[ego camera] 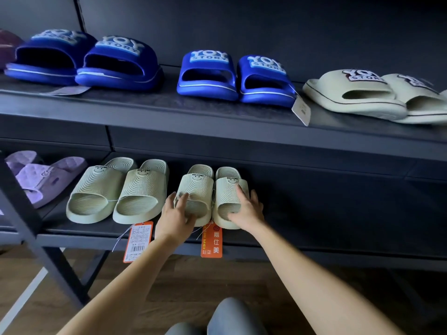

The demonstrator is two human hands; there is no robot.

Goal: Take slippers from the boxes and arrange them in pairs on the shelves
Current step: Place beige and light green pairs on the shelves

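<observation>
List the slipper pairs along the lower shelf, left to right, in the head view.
In order: purple slippers → larger green pair → smaller green pair, held by the left hand and right hand.

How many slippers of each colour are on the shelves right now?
Blue slippers: 4
Pale green slippers: 4
Cream slippers: 2
Lilac slippers: 2
Maroon slipper: 1, cut off at the frame edge
Total: 13
</observation>
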